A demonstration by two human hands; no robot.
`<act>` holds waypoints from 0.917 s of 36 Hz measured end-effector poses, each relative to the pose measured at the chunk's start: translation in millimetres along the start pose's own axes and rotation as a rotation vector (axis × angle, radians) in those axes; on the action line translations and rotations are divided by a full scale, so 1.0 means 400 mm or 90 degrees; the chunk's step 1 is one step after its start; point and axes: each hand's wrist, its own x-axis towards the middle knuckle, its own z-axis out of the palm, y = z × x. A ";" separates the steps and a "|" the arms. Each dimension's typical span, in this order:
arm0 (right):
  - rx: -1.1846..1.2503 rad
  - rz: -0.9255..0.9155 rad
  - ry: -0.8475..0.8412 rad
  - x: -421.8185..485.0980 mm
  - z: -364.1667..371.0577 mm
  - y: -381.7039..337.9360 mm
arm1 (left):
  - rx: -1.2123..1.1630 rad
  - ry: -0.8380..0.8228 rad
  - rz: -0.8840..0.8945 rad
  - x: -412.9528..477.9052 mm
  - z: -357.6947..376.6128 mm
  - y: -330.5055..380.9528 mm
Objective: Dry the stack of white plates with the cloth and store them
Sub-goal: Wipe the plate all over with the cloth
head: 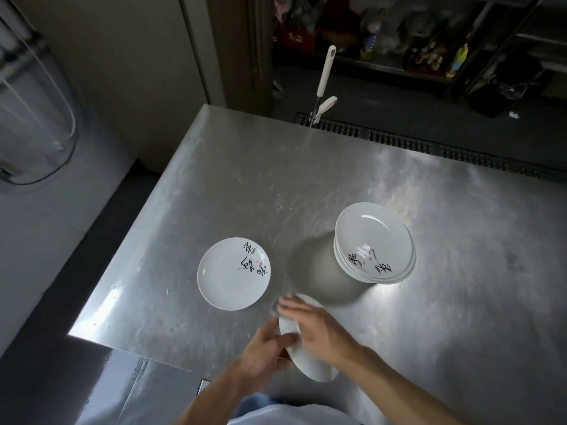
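Head view: black brush-written characters beside a small pinkish sprig are seen on the plates, but the writing is too small to be read. Three groups of white plates are counted. One single plate is laid flat and face up on the steel counter, toward the left edge and not far from the near left corner, with its characters set by the rim on the far right side. A stack of plates is stood well apart from it to the right, about midway between the far and near edges. About four rims are shown at its near side, though the exact number cannot be told, and the top plate is glossy with a bright glare. One held plate is kept tilted on edge above the near edge of the counter, a plain white side being shown. The left hand is curled round that plate's left rim. The right hand is laid across the plate from the right, its fingers reaching over the upper rim. They are blurred, so it cannot be told whether the plate is gripped or only pressed. At the far edge a white-handled tool is leaned upright, and a floor grate is seen beyond that edge
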 end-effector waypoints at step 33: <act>-0.002 0.194 0.083 0.009 -0.048 0.051 | -0.015 -0.030 -0.044 -0.014 -0.015 -0.009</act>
